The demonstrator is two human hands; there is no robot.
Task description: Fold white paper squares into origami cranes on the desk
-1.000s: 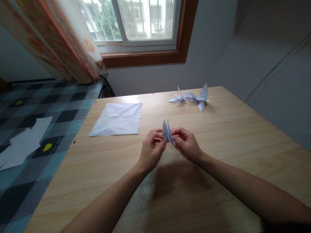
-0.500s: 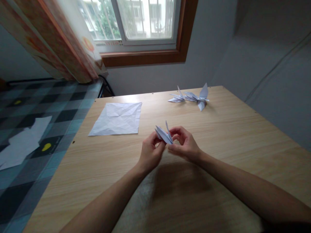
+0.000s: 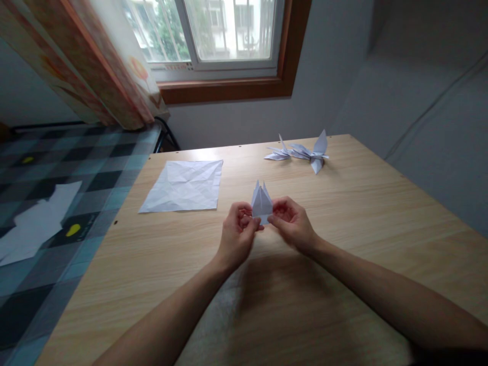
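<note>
A small white folded paper piece (image 3: 262,202) stands upright between my two hands, its pointed tips facing up and away from me. My left hand (image 3: 239,230) pinches its lower left edge between thumb and fingers. On the other side, my right hand (image 3: 292,222) grips the lower right edge, the thumb lying on the near face. Both hands are held above the wooden table (image 3: 343,213). The backs of the folds are hidden from me.
A creased white paper sheet (image 3: 186,187) lies flat at the table's back left. Folded paper shapes with pointed petals (image 3: 314,155) rest near the far edge. Left of the table, loose white papers (image 3: 41,218) lie on a checked cloth (image 3: 30,310).
The folded paper has turned from lying slanted on its side to upright with its broad face toward me. My right thumb has shifted onto its lower edge.
</note>
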